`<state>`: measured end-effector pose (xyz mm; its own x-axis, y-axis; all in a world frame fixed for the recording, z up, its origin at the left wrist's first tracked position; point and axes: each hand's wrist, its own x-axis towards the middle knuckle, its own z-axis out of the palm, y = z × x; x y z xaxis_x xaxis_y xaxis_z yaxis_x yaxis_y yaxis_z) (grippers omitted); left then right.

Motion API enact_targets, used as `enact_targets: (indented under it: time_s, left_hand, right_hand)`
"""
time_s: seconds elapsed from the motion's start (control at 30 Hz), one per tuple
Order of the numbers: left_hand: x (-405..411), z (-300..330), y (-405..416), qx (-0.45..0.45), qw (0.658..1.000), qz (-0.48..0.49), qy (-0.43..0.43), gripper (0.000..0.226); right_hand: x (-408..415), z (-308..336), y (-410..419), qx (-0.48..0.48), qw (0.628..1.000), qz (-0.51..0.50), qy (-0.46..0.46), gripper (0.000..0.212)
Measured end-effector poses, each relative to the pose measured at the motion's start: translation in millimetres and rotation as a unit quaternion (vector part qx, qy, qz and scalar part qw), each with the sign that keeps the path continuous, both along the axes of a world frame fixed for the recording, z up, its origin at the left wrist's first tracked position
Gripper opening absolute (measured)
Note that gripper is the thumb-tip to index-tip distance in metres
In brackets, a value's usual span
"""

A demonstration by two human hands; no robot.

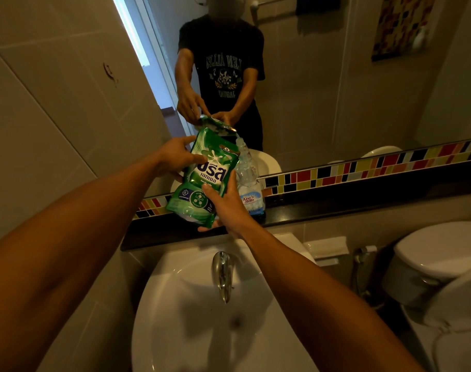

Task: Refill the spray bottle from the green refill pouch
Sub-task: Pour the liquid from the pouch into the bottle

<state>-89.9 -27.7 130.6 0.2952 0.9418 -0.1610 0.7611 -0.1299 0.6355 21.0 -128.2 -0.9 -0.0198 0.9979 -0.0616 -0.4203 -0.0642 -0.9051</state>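
Starting at the left of the frame, your left hand (175, 159) comes in from the lower left and clamps the upper left side of the green refill pouch (202, 178), thumb laid across the printed front and the fingers wrapped out of sight behind it. The pouch sits just left of centre, tipped so its top corner leans right, toward the mirror. It is a soft film bag and will likely sag and fold wherever you press, so your squeeze sets the flow; judge it heavy low down, where the liquid pools. Hold it by the side seam and under the base, not across the belly.

Your right hand (226, 205) does that already: it cups the lower right edge and the bottom of the pouch, fingers curled under, thumb on the front.

Just right of the pouch, touching or nearly touching it, the clear spray bottle (249, 181) stands upright on the dark ledge (336, 208) under the mirror, its sprayer head off. The pouch's spout corner hangs right over the open neck; whether liquid is running is hard to tell. The bottle looks light and stands free, so a nudge from the pouch could tip it.

Below, at bottom centre, lies the white sink (191, 331).
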Motion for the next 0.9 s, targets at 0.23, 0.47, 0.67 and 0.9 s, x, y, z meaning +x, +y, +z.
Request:
enact_targets:
  time_s: [0.23, 0.47, 0.67, 0.9]
  left_hand:
    - [-0.9, 3.1, 2.5, 0.006, 1.000, 0.002, 0.012, 0.076]
    - [0.9, 8.4, 0.8, 0.003, 1.000, 0.009, 0.020, 0.079]
    - [1.8, 10.7, 1.3, 0.002, 0.999, 0.009, 0.031, 0.081]
    - [0.7, 12.3, 1.8, 0.005, 0.999, -0.001, 0.036, 0.078]
  right_hand:
    - [-1.8, 3.6, -0.8, -0.001, 1.000, -0.004, 0.007, 0.091]
    - [-4.6, 4.1, -1.5, 0.001, 1.000, -0.004, 0.017, 0.094]
    - [-7.8, 3.3, 0.4, -0.009, 1.000, -0.003, 0.024, 0.095]
    - [-8.3, 4.6, -2.0, -0.011, 0.999, 0.004, 0.041, 0.094]
